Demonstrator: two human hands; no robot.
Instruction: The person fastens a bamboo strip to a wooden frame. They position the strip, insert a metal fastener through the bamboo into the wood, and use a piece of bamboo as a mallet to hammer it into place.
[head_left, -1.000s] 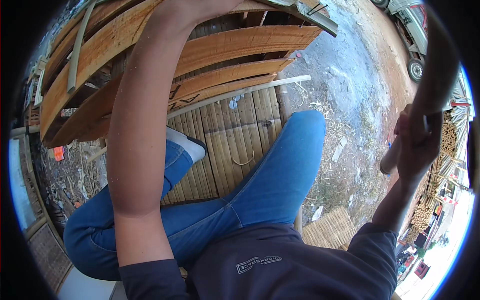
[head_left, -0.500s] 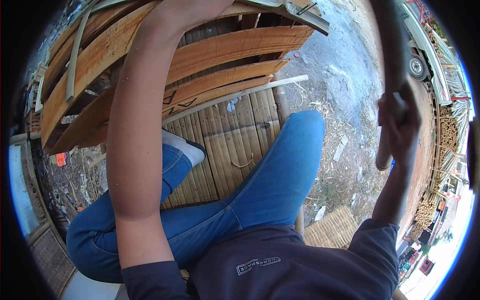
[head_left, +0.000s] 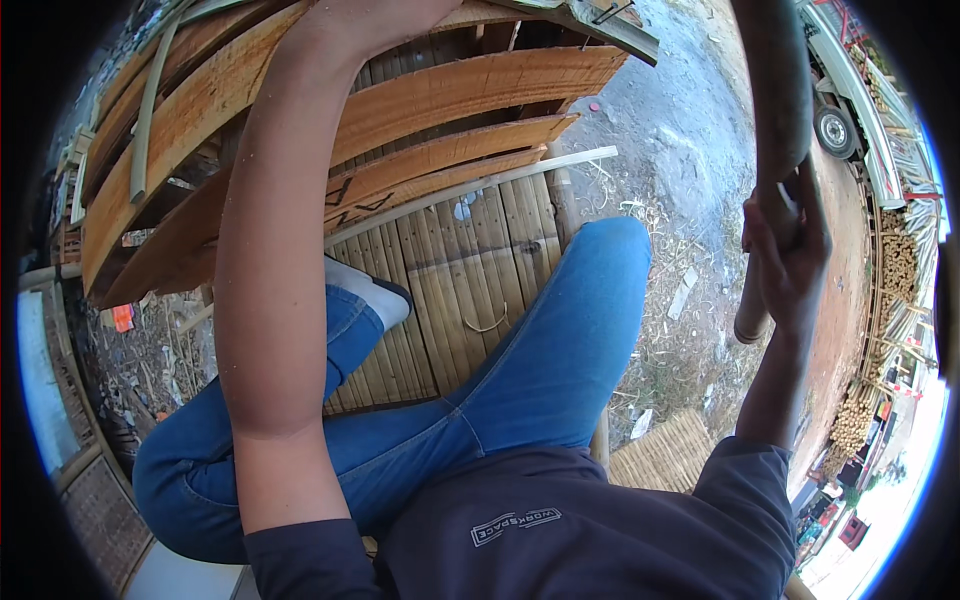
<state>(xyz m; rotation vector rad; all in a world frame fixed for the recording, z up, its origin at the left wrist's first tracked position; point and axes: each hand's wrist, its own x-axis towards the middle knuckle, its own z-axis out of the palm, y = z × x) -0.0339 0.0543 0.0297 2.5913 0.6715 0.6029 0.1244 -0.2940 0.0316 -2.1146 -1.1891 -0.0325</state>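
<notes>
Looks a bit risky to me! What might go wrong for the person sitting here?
1. The right hand grips a long dark tool held up beside the body; if it slipped or swung wide, it might strike the left hand or the bent right knee.
2. Thin spikes, perhaps nails, stick out at the end of the grey strip; the left hand could get scratched if it slid that way.

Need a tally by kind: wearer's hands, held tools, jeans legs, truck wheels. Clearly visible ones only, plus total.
Hands: 2 (left hand, partly cut off at the top edge; right hand)
Held tools: 1 (long tool)
Jeans legs: 2 (left leg, right leg)
Truck wheels: 1 (wheel)
Total: 6
</notes>
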